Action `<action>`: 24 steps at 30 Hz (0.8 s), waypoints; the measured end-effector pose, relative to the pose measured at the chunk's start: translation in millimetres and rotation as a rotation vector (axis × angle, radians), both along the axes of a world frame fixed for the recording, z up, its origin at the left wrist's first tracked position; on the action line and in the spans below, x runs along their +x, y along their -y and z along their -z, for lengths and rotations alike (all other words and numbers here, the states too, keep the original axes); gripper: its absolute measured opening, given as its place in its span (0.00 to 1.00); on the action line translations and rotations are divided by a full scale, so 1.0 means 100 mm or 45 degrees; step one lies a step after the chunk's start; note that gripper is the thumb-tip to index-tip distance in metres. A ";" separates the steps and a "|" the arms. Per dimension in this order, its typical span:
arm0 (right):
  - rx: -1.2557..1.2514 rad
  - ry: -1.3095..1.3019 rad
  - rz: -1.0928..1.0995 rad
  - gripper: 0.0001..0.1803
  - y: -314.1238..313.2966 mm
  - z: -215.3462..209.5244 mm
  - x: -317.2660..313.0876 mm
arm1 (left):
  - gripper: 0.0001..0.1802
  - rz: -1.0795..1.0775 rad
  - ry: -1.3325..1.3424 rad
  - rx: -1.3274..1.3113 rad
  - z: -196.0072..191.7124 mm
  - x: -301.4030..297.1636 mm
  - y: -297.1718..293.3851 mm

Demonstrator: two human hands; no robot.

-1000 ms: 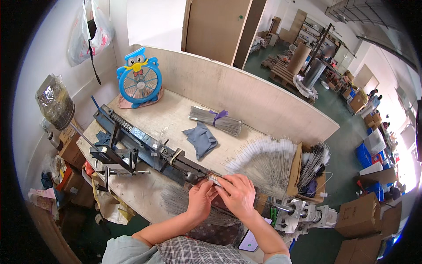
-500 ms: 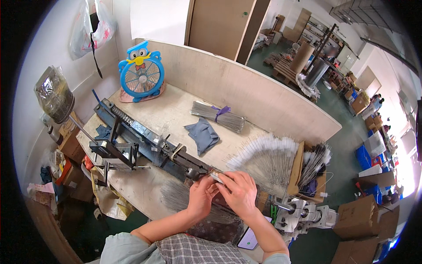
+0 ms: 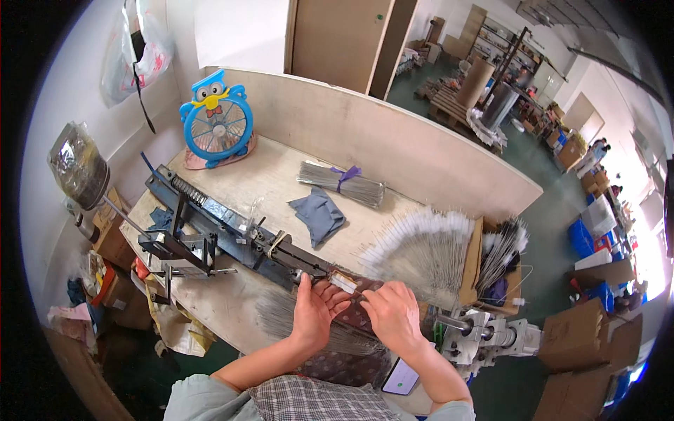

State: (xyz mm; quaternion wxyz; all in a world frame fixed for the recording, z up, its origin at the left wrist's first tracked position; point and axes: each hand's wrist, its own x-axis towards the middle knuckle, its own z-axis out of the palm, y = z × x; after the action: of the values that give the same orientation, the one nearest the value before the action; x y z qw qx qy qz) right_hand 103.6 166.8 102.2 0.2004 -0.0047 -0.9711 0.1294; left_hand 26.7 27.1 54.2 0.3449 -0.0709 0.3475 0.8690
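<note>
Head view: left hand (image 3: 314,309) and right hand (image 3: 393,314) pinch a small white piece (image 3: 344,283) together at the workbench's (image 3: 281,175) near edge, beside the long metal jig (image 3: 232,228).

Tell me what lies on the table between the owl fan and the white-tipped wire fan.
In the head view, between the owl fan and the wire fan lie a tied wire bundle and a folded grey cloth.
</note>
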 end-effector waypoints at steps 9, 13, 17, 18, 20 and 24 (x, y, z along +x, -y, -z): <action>-0.306 -0.056 -0.031 0.11 -0.04 -0.03 0.28 | 0.25 0.222 -0.095 -0.380 0.02 0.12 0.12; -0.311 0.307 -0.018 0.08 -0.02 0.53 0.57 | 0.22 0.393 -0.209 -0.435 0.07 -0.10 0.54; -0.162 0.650 0.017 0.08 -0.03 0.83 0.68 | 0.18 -0.401 -0.037 -0.572 0.48 -0.46 1.23; -0.165 0.648 0.002 0.08 -0.03 0.81 0.67 | 0.15 -0.491 0.095 -0.355 0.70 -0.60 1.63; -0.138 0.613 0.013 0.08 -0.05 0.72 0.64 | 0.17 -0.828 0.251 -0.295 1.12 -0.89 2.37; -0.215 0.574 -0.003 0.03 0.03 0.79 0.58 | 0.17 -1.220 0.019 -0.641 1.04 -1.30 3.19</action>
State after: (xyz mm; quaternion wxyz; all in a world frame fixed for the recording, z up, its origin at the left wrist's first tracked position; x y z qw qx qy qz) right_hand 161.8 163.7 22.9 -0.0227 -0.0490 -0.9771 0.2060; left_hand -103.2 -291.9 -49.7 -0.1154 -0.3082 0.4714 0.8182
